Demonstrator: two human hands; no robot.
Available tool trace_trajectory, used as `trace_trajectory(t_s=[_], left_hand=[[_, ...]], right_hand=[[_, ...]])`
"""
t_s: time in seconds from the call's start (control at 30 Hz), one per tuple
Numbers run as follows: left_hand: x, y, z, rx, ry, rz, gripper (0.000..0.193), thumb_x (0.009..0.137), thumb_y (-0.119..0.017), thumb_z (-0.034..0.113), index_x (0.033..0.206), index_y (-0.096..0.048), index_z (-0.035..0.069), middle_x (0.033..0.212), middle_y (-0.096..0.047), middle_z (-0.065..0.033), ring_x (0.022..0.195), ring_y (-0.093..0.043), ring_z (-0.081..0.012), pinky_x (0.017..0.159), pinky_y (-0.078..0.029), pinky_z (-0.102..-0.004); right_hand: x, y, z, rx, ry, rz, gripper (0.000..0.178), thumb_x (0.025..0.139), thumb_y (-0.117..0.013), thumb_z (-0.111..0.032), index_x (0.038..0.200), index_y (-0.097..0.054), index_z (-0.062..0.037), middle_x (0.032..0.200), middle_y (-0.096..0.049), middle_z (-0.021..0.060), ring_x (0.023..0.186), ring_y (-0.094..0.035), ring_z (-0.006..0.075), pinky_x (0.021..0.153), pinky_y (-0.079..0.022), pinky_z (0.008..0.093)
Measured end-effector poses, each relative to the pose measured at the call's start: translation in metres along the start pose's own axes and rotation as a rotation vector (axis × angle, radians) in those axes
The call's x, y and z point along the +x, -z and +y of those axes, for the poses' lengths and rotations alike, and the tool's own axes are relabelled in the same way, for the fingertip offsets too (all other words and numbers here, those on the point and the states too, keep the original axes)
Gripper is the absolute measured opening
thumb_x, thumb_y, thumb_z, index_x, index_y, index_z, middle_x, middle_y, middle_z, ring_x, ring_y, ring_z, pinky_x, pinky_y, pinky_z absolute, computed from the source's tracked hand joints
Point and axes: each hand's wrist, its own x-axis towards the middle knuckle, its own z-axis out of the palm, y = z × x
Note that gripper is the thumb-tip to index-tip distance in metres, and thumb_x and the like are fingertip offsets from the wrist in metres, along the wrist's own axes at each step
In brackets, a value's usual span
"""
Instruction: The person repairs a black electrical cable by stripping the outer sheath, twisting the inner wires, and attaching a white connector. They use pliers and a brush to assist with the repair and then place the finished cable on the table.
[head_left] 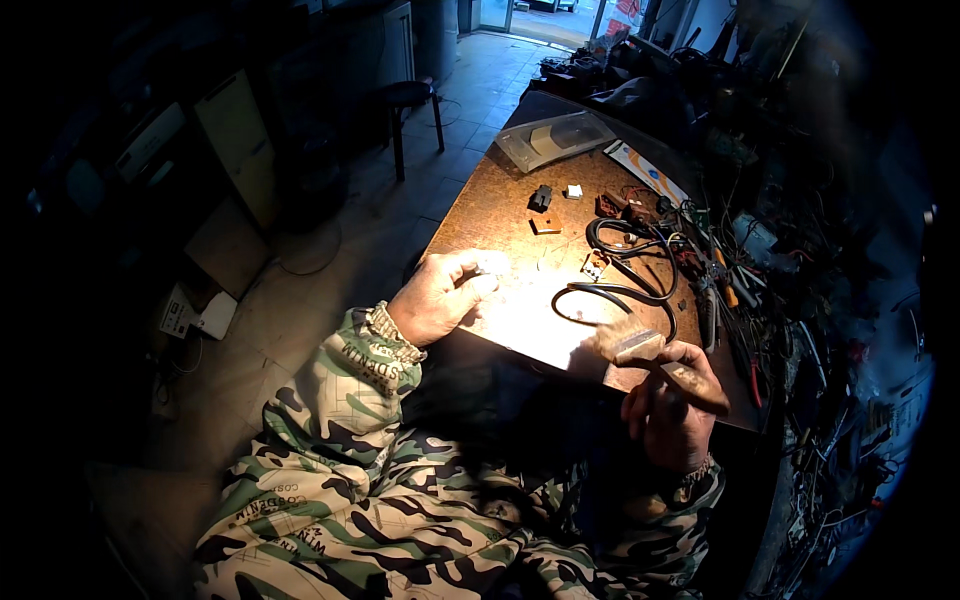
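My left hand (440, 295) is over the table's near left edge, thumb and forefinger pinched together at the brightest patch of light. A small pale thing (490, 266) shows at the fingertips, too glaring to name. On the right, my right hand (680, 415) is wrapped round the wooden handle of a flat brush (636, 348). Its bristles point left over the table's front edge, apart from my left hand. Beyond the brush lies a looped black cable (655, 297). A small part with metal contacts (594, 265) rests beside the cable.
On the wooden table (480, 215) are a black block (540, 198), a white piece (573, 191), a brown piece (545, 227) and a clear plastic package (555, 140). Pliers and screwdrivers (728, 285) crowd the right side beside tangled wires. A stool (405, 95) stands far left.
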Motion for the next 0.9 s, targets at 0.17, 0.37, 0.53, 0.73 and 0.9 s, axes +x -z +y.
trace_trajectory(t_s=[0.17, 0.37, 0.53, 0.73, 0.9], left_hand=[[-0.002, -0.002, 0.005, 0.05, -0.079, 0.043, 0.023, 0.096, -0.065, 0.008, 0.115, -0.066, -0.004, 0.088, -0.066, -0.0028, 0.072, -0.062, -0.0073, 0.064, -0.054, -0.0232], [-0.006, -0.013, 0.008, 0.023, -0.063, 0.132, 0.023, 0.094, -0.067, 0.004, 0.116, -0.068, -0.001, 0.091, -0.07, -0.0044, 0.074, -0.064, -0.0066, 0.064, -0.055, -0.0221], [-0.006, -0.013, 0.003, 0.093, -0.066, 0.132, 0.022, 0.093, -0.066, 0.003, 0.115, -0.068, -0.001, 0.088, -0.071, -0.0044, 0.07, -0.064, -0.0064, 0.062, -0.054, -0.0222], [-0.012, -0.012, 0.008, 0.341, -0.247, 0.206, 0.011, 0.095, -0.063, 0.002, 0.104, -0.068, -0.001, 0.08, -0.067, -0.0023, 0.065, -0.06, -0.0071, 0.058, -0.048, -0.023], [-0.003, -0.019, 0.003, 0.068, -0.236, 0.193, 0.014, 0.094, -0.064, 0.003, 0.107, -0.068, -0.002, 0.083, -0.069, -0.0045, 0.065, -0.061, -0.0082, 0.059, -0.05, -0.0233]], right_hand=[[0.005, -0.005, -0.01, -0.363, -0.028, 0.194, 0.023, 0.098, -0.062, -0.015, 0.111, -0.054, 0.002, 0.066, -0.055, 0.0007, 0.052, -0.049, 0.0073, 0.043, -0.036, 0.0215], [0.016, -0.003, -0.007, -0.865, 0.103, 0.284, 0.014, 0.093, -0.065, -0.006, 0.1, -0.061, 0.0044, 0.086, -0.067, 0.0093, 0.074, -0.063, 0.0127, 0.071, -0.05, 0.025], [0.028, -0.032, -0.023, -0.684, -0.017, 0.204, 0.028, 0.093, -0.063, -0.009, 0.117, -0.064, 0.0071, 0.102, -0.067, 0.0121, 0.083, -0.065, 0.015, 0.077, -0.052, 0.0259], [0.088, -0.092, 0.018, -0.794, 0.431, -0.019, 0.039, 0.086, -0.065, -0.005, 0.124, -0.064, 0.0011, 0.102, -0.067, 0.0134, 0.088, -0.065, 0.0208, 0.078, -0.052, 0.0308], [0.061, -0.073, 0.043, -1.05, 0.272, -0.285, 0.037, 0.076, -0.07, -0.007, 0.113, -0.069, -0.0046, 0.088, -0.066, 0.0143, 0.073, -0.065, 0.0292, 0.066, -0.053, 0.0341]])
